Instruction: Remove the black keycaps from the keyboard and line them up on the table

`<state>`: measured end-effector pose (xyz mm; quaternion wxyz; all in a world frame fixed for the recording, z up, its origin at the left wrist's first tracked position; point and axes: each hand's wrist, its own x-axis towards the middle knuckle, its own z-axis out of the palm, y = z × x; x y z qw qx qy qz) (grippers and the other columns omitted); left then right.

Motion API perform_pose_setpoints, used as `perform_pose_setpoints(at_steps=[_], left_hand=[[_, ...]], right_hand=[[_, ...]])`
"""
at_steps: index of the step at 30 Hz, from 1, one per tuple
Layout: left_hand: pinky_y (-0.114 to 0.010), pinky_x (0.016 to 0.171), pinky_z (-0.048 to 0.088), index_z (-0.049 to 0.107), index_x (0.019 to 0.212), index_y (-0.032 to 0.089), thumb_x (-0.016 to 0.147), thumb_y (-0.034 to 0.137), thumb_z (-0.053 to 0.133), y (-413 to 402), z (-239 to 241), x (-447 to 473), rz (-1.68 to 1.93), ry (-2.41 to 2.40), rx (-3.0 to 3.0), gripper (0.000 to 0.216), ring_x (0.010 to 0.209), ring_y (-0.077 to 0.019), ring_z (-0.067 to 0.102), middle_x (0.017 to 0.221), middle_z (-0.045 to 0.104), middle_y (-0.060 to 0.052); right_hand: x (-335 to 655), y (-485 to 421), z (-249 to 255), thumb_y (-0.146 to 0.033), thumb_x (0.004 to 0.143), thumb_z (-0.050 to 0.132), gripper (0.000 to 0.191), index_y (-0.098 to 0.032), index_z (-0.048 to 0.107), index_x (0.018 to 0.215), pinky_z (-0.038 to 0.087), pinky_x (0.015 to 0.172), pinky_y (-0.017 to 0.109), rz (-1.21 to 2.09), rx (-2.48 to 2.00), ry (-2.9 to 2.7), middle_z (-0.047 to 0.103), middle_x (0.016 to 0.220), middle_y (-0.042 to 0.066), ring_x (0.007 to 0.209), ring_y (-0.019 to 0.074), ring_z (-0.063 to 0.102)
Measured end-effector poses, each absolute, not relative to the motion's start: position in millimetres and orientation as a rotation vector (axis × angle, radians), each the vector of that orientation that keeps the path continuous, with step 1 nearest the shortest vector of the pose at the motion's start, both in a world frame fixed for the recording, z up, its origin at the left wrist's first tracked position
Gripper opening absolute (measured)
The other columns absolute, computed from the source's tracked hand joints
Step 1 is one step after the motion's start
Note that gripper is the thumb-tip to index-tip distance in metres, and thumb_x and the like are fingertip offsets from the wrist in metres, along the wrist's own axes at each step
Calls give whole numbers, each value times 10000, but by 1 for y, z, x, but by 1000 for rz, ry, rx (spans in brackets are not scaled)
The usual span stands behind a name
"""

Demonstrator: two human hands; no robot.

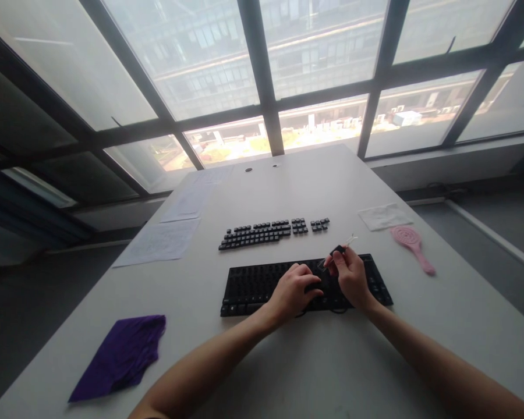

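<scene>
Over the middle of the black keyboard (253,286), whose length runs left to right, the right hand (353,278) pinches a wire puller (341,249) that slants up and away, seemingly with a dark cap at its tip. The left hand (293,292) rests loosely curled on the keys just beside it, holding nothing. Loose keycaps (271,231) lie in rows beyond.

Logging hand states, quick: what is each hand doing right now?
Left hand: fingers curled, resting on the keyboard, holding nothing.
Right hand: closed on a small wire tool above the keyboard.
</scene>
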<state>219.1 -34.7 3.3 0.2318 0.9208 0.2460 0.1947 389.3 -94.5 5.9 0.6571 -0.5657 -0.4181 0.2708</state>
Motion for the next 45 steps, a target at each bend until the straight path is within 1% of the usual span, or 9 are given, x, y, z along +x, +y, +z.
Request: perform_pose_setpoints(at_steps=[3,5,9,14,18,22,27,32,45], left_hand=[[-328,762,528,778,979,254,716,304,848,-28,0,223,523,704,2492,276,853,-205,597,849,668,-35],[-319,750,531,787,933,249,718,293,847,-26,-2,225,528,688,2463,227,822,-194,611,829,673,-29],[-325,784,538,762,932,214,833,234,744,-30,-4,226,613,590,2502,103,840,-189,618,892,682,-47],[-350,807,542,684,951,166,889,157,640,-39,-4,226,593,572,2654,77,897,-216,562,948,647,-78],[-354,833,540,665,998,172,930,165,581,-44,-6,225,686,541,2651,108,942,-215,554,973,619,-82],[-329,832,530,688,1031,193,928,218,616,-29,-1,221,769,590,2491,128,925,-193,588,957,619,-61],[-332,842,496,742,975,199,898,229,666,41,12,214,836,811,2493,112,902,-190,601,914,650,-51],[-365,873,470,773,917,211,859,229,705,97,6,211,676,997,2715,91,906,-219,579,890,687,-55],[-379,879,443,761,984,221,847,247,719,108,-3,213,591,1018,2900,146,952,-244,563,955,705,-66]], right_hand=[[389,-93,2,-495,972,499,329,-217,531,799,437,521,285,636,-1288,-956,626,656,13,524,154,515],[389,-91,-1,-505,970,500,339,-217,530,794,442,527,287,640,-1296,-967,625,654,13,526,156,522],[390,-88,-5,-506,971,500,354,-209,538,782,447,536,286,649,-1311,-982,635,658,17,525,153,528],[390,-89,-5,-507,970,504,365,-201,550,776,444,531,280,681,-1316,-994,627,643,15,521,149,526],[392,-87,-5,-524,962,509,379,-199,558,774,447,525,276,699,-1325,-978,637,644,21,517,148,529],[395,-86,-7,-557,958,493,412,-197,560,769,446,512,274,706,-1321,-943,667,675,40,514,149,537],[395,-86,-8,-556,952,509,405,-198,563,771,452,524,275,716,-1309,-960,672,685,37,514,146,539],[394,-85,-7,-536,958,510,385,-197,555,780,441,517,275,735,-1298,-950,671,694,39,516,145,529],[394,-86,-5,-517,963,518,363,-195,549,798,444,532,271,767,-1275,-950,682,718,44,530,143,527]])
